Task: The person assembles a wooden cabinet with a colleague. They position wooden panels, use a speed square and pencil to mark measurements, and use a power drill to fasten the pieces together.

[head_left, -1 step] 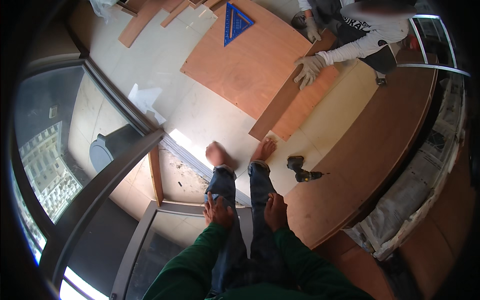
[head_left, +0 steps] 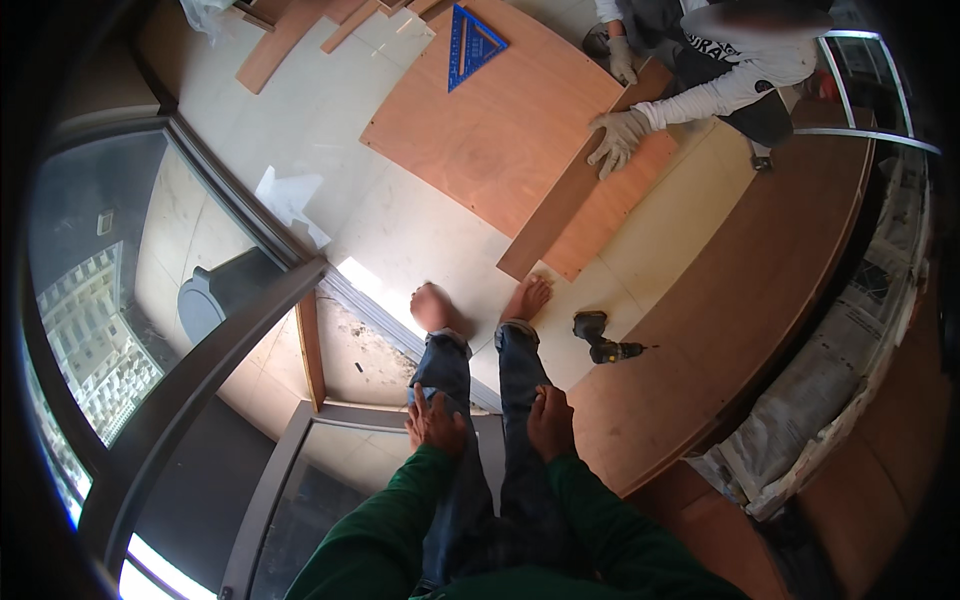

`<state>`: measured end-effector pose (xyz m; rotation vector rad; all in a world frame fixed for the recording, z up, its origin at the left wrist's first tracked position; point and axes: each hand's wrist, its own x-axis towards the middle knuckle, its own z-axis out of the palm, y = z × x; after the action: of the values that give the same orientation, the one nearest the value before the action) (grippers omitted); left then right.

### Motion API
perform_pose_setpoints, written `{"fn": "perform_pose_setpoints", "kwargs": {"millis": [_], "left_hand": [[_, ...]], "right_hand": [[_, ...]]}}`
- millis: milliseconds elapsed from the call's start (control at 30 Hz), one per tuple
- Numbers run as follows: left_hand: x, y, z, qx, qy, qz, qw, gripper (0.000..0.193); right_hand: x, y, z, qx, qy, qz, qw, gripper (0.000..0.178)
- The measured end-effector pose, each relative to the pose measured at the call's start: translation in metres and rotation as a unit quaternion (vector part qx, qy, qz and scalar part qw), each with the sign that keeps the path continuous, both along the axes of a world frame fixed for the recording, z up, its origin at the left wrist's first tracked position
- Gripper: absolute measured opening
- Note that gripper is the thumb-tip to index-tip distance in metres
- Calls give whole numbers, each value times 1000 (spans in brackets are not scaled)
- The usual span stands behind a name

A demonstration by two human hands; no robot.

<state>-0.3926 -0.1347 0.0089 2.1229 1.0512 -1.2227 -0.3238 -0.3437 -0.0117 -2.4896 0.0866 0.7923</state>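
My left hand (head_left: 438, 424) rests on the left leg of my jeans (head_left: 448, 375), fingers stretched out and a little apart, with nothing in it. Against my other leg, my right hand (head_left: 551, 426) is closed with its fingers curled; whatever it may hold is hidden. A cordless drill (head_left: 603, 340) lies on the floor ahead of my right hand, its bit pointing right. Beyond my feet is a wide wooden panel (head_left: 480, 130) with a blue triangular square (head_left: 470, 48) on it. A narrow board (head_left: 565, 205) runs along the panel's right side.
A co-worker's gloved hand (head_left: 621, 138) presses on the narrow board, the other glove (head_left: 622, 62) farther up it. A long curved wooden sheet (head_left: 720, 310) spans the right. At left stands a framed glass door (head_left: 215, 190). Several wood strips (head_left: 290, 45) lie at the far left.
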Motion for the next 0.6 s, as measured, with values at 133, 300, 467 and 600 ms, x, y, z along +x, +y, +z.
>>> {"fn": "perform_pose_setpoints", "kwargs": {"millis": [133, 300, 467, 600], "left_hand": [[-2, 2, 2, -5, 8, 8, 1000, 61], [-2, 4, 2, -15, 22, 18, 999, 61], [0, 3, 2, -21, 25, 22, 999, 61], [-6, 0, -5, -6, 10, 15, 1000, 62]], "right_hand": [[0, 2, 0, -4, -1, 11, 1000, 17], [-1, 2, -3, -6, 4, 13, 1000, 16], [0, 2, -5, -7, 8, 8, 1000, 15], [5, 3, -4, -3, 15, 2, 1000, 15]]}}
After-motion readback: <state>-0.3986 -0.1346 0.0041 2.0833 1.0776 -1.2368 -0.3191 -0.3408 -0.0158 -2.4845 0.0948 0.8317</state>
